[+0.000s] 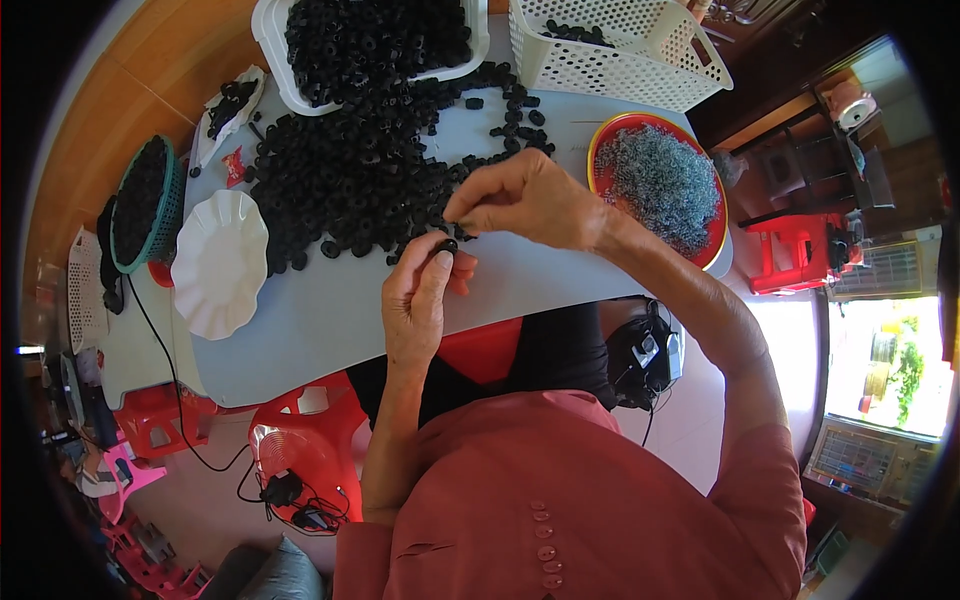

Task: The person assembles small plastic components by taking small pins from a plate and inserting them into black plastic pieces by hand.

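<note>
My left hand is closed, holding a small round black part between thumb and fingers. Just above it, my right hand pinches its thumb and forefinger together. Whatever sits between those fingertips is too small to make out. Both hands hover over the front part of the grey table, close to one another. Beyond them spreads a big heap of small black ring-shaped parts. On the right, a red bowl with a yellow rim holds a mound of tiny silvery pieces.
At the back stand a white tub full of black parts and a white perforated basket. A white scalloped plate lies left, near a green basket and a small red packet. Below the table is a red stool with cables.
</note>
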A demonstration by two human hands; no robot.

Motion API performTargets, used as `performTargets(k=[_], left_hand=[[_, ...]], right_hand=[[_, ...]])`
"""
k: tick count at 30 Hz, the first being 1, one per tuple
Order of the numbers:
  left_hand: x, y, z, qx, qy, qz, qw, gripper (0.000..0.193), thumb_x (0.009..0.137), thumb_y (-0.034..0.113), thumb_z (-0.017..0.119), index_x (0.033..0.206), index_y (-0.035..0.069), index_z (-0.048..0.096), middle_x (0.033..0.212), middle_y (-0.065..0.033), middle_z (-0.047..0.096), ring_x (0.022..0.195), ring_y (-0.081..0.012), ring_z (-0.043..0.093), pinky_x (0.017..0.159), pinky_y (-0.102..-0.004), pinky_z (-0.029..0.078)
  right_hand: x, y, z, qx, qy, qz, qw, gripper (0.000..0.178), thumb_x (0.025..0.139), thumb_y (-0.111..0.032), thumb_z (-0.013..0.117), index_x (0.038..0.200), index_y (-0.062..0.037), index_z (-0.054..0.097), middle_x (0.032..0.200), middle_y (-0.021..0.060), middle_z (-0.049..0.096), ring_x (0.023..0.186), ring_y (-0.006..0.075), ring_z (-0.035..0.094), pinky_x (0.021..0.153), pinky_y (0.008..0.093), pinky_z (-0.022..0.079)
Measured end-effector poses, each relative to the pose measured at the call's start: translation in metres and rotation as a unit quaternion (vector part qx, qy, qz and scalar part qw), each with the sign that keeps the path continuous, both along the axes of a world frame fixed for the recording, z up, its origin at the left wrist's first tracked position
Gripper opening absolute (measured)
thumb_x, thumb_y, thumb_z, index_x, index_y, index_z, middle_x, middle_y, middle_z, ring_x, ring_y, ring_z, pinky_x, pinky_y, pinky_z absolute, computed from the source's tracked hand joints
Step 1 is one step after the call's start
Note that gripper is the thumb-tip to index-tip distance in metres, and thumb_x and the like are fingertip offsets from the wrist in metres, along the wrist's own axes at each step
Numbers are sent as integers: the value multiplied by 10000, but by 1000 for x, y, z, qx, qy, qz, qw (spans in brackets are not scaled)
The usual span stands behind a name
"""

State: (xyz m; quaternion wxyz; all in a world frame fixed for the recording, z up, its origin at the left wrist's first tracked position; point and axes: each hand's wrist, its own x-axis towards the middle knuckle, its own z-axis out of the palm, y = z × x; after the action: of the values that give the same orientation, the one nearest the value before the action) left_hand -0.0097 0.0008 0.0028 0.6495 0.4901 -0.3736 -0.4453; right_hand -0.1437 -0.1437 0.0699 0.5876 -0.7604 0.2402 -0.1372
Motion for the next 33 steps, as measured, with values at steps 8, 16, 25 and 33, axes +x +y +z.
performTargets(k=[8,16,25,33], left_hand=[[-1,-2,-1,3,-25,-22,999,263,981,151,498,1151,-30,584,862,-88,664,765,-132,620,653,-251,492],[1,-2,2,12,-27,-29,999,253,990,162,484,1118,-30,588,861,-87,664,752,-127,611,649,-247,489],[5,-4,-1,19,22,-58,998,243,988,162,480,1096,-24,592,856,-74,661,742,-116,598,643,-238,480],[4,-4,7,40,-11,-60,997,241,986,172,487,1077,-25,593,843,-75,658,730,-111,594,648,-239,483]], right_hand=[[-4,18,-12,-17,-30,2,999,155,852,-35,649,997,-12,699,881,56,679,806,108,625,756,257,510],[0,12,-6,-2,9,17,1000,141,861,-24,628,986,5,688,828,40,673,753,88,618,709,246,509],[-4,11,-8,-122,-43,72,989,133,848,-5,622,960,-5,693,832,56,684,740,102,637,711,256,516],[-1,5,-4,-97,30,89,991,158,856,-35,623,1002,-30,683,859,57,685,744,113,633,715,284,527]])
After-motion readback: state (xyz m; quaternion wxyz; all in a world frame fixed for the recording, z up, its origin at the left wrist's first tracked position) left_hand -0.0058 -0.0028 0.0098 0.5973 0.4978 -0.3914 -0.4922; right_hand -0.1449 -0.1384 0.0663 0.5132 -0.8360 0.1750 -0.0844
